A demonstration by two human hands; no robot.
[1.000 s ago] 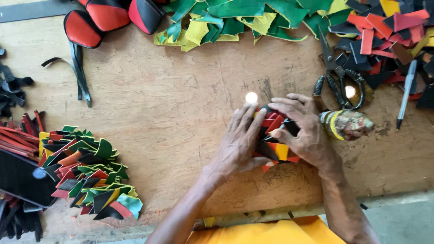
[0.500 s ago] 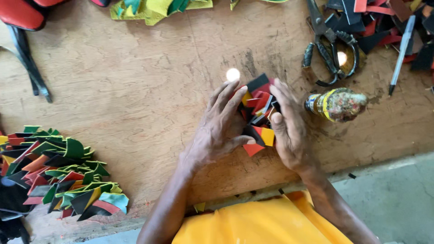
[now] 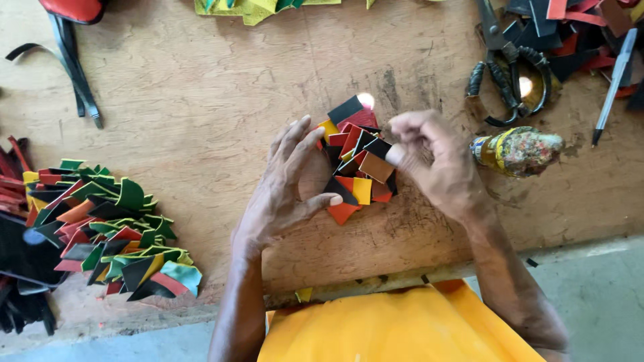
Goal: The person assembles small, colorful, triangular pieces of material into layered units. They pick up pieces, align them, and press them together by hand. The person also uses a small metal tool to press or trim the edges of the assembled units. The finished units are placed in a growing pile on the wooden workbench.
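Fingers of the left hand [image 3: 282,194] lie spread, pressing the patchwork of coloured leather pieces [image 3: 354,161] at frame centre; right hand [image 3: 436,167] pinches its edge. Glue bottle [image 3: 518,151] right, contents unreadable; scissors [image 3: 504,74] partly cut off

Soft, even daylight covers the wooden worktable [image 3: 201,100], bright enough that colours read clearly. Shadows are faint and short: a weak one lies under the left hand [image 3: 285,184] and another beneath the right hand [image 3: 433,161]. Two small blown-out spots of light stand out, one at the top edge of the patchwork of leather pieces [image 3: 355,157], the other inside the handles of the scissors [image 3: 506,77]. Focus is sharp at the centre. The right hand's fingertips [image 3: 396,155] show slight motion blur. Edges bend mildly, as with a wide lens.
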